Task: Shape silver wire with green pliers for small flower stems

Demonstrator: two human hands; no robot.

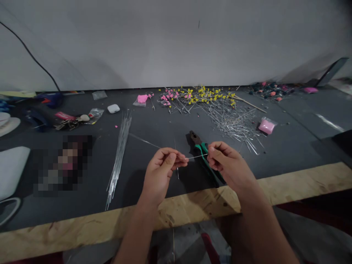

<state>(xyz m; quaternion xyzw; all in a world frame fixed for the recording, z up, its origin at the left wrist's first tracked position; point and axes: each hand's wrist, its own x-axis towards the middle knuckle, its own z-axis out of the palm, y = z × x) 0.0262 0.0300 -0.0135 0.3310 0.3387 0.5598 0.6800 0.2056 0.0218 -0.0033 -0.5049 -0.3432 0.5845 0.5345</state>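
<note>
**Thin wire (196, 157) held straight above the near side of the counter (154, 124)**

From where I stand, the wire spans the gap between the person's two hands, just beyond the counter's pale wooden edge (198, 205). The left hand (162, 170) has it pinched between thumb and fingers; the right hand (227, 161) grips it the same way, fingers curled in. A thin strand also shows to the left of the left hand, slanting away to the far left; I can't tell whether it is the same wire.

Green-handled pliers (202, 149) lie beneath and beside the right hand, their head pointing away to the far left. Left of the hands, a bundle of straight wires (120, 157) runs from near to far. Farther off to the right spreads a loose heap of wires (233, 124), with yellow pieces (206, 96) and pink pieces (166, 98) along its far side. A small pink bag (266, 126) sits just right of the heap. A white case (113, 109) rests at far left.
</note>
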